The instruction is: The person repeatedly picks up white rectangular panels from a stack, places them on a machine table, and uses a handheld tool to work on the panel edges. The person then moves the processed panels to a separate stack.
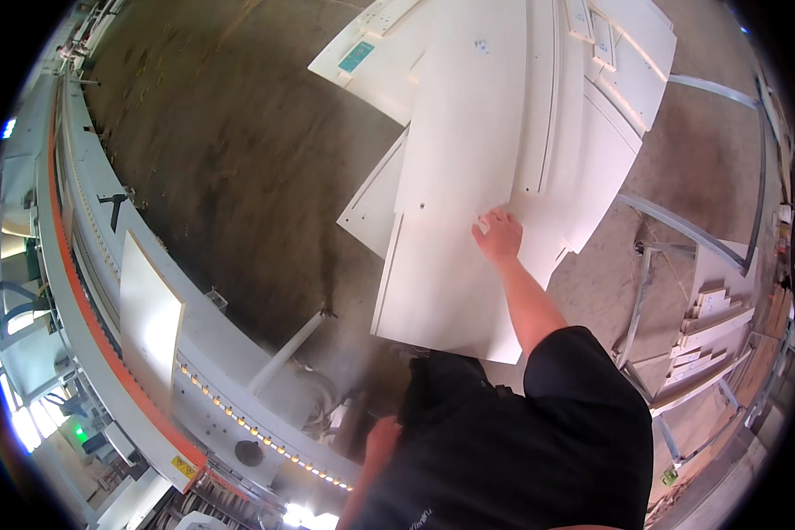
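My right hand (499,234) reaches over a stack of white panels, its fingers loosely bent and a gap between thumb and forefinger. It is over the long white panel (459,159) on top, beside that panel's right-hand edge; whether the fingertips touch the surface is hard to tell. Nothing shows in its grasp. My left hand (382,439) hangs low beside my dark clothing, near the machine, and its fingers are mostly hidden. Beneath and beside the long panel lie other white panels (592,159), some with grooves and drilled holes.
On the left curves a long machine with an orange-red strip (87,305) and a row of small yellowish rollers (238,422). A white board (148,318) stands on it. At right, a metal frame rack (689,230) stands near stacked narrow white strips (714,327).
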Available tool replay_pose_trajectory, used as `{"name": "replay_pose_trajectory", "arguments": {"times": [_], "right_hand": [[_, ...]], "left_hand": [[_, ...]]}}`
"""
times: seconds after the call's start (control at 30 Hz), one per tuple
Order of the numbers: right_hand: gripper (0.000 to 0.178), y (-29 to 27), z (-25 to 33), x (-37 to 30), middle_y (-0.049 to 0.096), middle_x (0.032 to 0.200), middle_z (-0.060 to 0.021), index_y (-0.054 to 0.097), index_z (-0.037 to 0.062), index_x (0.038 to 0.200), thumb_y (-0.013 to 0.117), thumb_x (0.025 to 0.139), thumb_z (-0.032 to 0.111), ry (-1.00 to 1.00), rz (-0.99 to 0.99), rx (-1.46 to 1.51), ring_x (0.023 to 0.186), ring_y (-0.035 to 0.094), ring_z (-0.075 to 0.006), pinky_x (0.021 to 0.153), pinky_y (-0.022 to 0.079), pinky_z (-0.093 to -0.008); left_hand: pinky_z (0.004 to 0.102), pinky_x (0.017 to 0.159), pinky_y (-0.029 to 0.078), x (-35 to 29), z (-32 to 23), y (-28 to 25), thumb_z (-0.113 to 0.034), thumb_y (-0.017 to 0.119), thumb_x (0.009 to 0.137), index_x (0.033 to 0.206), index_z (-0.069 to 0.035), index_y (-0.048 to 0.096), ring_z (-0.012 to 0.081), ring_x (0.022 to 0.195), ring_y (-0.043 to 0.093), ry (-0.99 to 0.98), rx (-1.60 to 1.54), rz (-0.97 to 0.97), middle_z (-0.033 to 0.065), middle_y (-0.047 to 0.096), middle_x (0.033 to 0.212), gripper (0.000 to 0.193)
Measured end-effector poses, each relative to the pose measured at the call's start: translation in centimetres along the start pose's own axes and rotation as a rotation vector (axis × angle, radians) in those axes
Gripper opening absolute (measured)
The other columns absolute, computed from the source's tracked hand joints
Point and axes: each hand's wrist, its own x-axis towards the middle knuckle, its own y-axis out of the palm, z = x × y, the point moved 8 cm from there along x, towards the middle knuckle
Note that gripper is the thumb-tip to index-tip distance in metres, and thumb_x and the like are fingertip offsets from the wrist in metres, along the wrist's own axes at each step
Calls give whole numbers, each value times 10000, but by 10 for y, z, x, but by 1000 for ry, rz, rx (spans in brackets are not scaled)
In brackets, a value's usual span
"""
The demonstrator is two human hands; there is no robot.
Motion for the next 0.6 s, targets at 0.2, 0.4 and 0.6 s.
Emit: {"name": "replay_pose_trajectory", "arguments": {"times": [0.2, 0.4, 0.6], "right_hand": [[668, 116, -100, -28, 612, 1361, -180, 575, 57, 1392, 643, 958, 560, 711, 27, 805, 1304, 564, -328, 1153, 388, -493], [637, 164, -63, -93, 698, 1204, -87, 638, 46, 1291, 581, 1005, 612, 698, 246, 1285, 1062, 695, -229, 860, 588, -426], [521, 110, 30, -234, 724, 1180, -112, 661, 40, 1239, 550, 1062, 517, 506, 831, 1528, 1007, 717, -216, 923, 583, -408]], "left_hand": [[255, 664, 511, 10, 37, -10, -149, 656, 986, 1273, -7, 638, 104, 775, 649, 120, 137, 47, 63, 725, 955, 321], [249, 675, 512, 54, 4, -18, -163, 629, 1023, 1266, -9, 631, 104, 785, 648, 144, -30, -7, 60, 722, 971, 288], [314, 837, 532, 102, -130, -29, -265, 540, 1093, 1329, -28, 585, 174, 1020, 669, -27, -576, -156, 90, 695, 1180, 338]]}}
